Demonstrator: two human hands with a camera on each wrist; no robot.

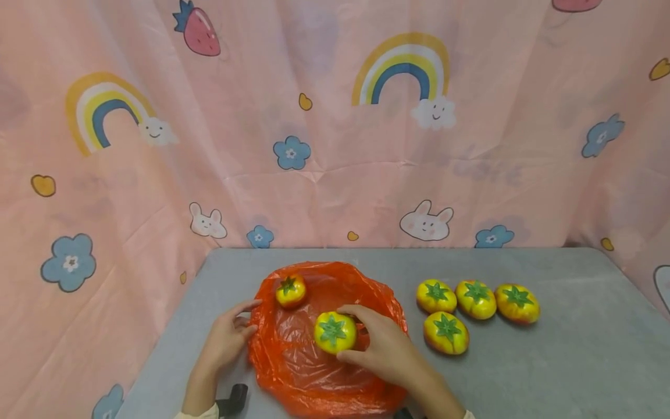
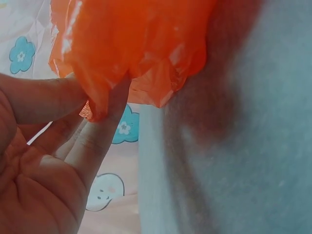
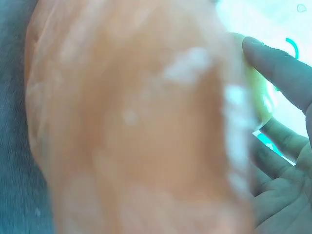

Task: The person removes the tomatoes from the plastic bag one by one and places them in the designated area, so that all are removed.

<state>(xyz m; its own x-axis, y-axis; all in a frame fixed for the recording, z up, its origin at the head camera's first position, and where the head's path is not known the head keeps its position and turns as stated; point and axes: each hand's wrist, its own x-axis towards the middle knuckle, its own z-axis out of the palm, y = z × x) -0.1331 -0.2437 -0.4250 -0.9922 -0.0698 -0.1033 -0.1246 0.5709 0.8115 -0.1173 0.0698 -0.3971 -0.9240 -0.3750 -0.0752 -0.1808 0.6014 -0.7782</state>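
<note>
A red plastic bag [image 1: 309, 372] stands with its mouth spread wide on the table. On its left rim, my left hand [image 1: 225, 340] pinches the plastic between thumb and fingers, seen closely in the left wrist view. My right hand [image 1: 384, 349] grips a glossy yellow tomato [image 1: 334, 333] with a green star-shaped top, over the bag's opening. Another tomato [image 1: 290, 291], yellow and orange-red, lies inside the bag at the back left. In the right wrist view, blurred bag plastic [image 3: 136, 136] covers much of the frame, and only part of the held tomato [image 3: 258, 92] shows.
Several more yellow tomatoes lie right of the bag: a front one [image 1: 446, 333] and a back row ending in the rightmost one [image 1: 517, 304]. A patterned pink curtain [image 1: 335, 192] hangs behind the grey table [image 1: 576, 361].
</note>
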